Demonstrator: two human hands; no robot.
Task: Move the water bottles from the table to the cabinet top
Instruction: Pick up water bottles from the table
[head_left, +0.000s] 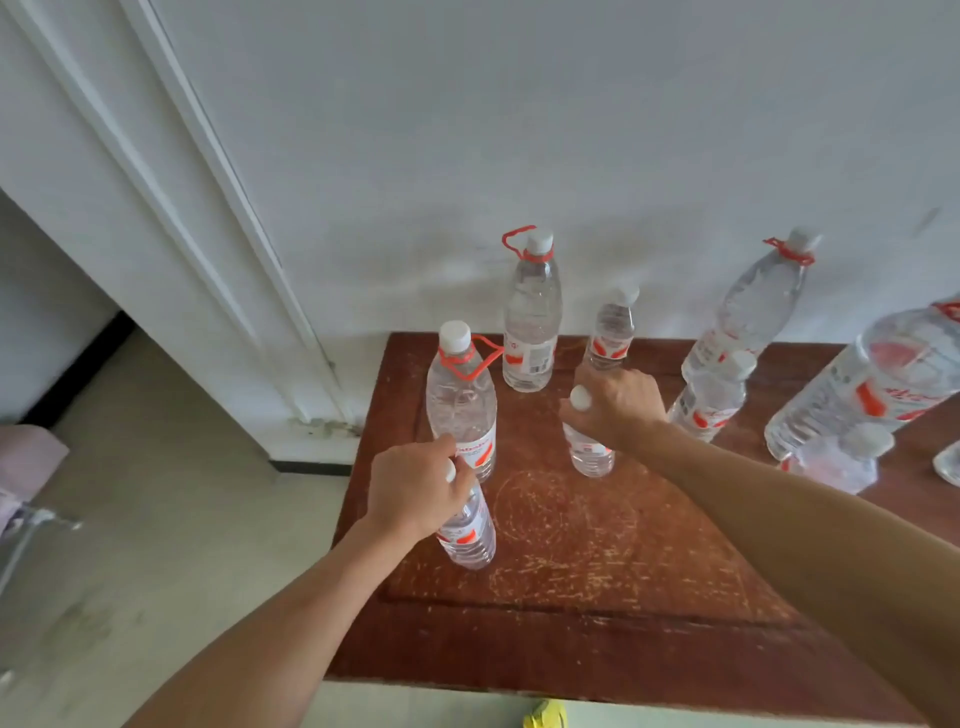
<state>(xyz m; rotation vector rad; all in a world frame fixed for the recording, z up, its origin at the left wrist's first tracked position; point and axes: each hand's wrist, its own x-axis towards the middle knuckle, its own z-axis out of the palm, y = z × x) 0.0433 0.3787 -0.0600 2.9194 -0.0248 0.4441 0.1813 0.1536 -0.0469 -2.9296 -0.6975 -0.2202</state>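
Curling round the necks of two small water bottles, a person's fingers (441, 457) close just under the white caps. The left hand (410, 493) grips the near bottle (467, 535) by the worktop's (597, 571) left edge, and the right hand (618, 400) grips the middle bottle (592, 452). Five small bottles and four large bottles (532, 317) with red carry loops stand on the scratched wooden worktop, nine in all, caps up and long axes vertical. A clear shape (948, 462) at the right edge is cut off.

Red-and-white bottle labels (529, 358), print too blurred for reading.
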